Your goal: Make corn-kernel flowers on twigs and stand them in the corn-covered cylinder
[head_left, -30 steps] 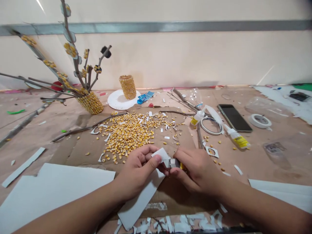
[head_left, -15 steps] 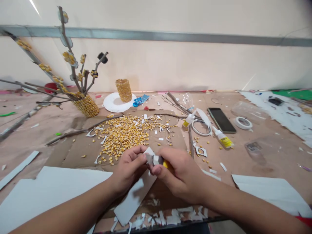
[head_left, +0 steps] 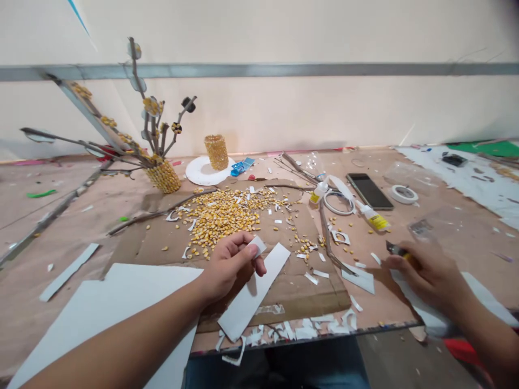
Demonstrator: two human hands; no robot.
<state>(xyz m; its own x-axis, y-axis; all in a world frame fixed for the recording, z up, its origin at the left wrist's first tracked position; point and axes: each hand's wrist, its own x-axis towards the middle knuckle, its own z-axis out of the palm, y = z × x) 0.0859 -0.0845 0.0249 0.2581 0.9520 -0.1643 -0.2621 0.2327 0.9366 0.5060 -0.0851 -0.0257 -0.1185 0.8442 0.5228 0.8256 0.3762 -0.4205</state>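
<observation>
Between the thumb and fingers of my left hand (head_left: 235, 262) is a small white piece of card (head_left: 258, 244). Under that hand a white card strip (head_left: 253, 294) lies slantwise on the brown cardboard (head_left: 320, 286). My right hand (head_left: 432, 275) is off to the right, wrapped around a utility knife (head_left: 399, 251) with some yellow on it; its tip points left. Below the right hand is a white sheet (head_left: 421, 297). A heap of corn kernels (head_left: 227, 216) spreads just beyond my left hand.
At the back left stands a kernel-covered vase (head_left: 162, 175) with branches. Behind the heap, a kernel-covered cup (head_left: 216, 151) rests on a white disc (head_left: 197, 172). Glue bottles (head_left: 375, 219), a phone (head_left: 368, 190) and a tape roll (head_left: 404, 194) lie right. Paper scraps (head_left: 304, 329) line the front edge.
My right hand has moved away to the right with the utility knife, apart from my left hand. My left hand still holds the small white piece. The view has shifted slightly.
</observation>
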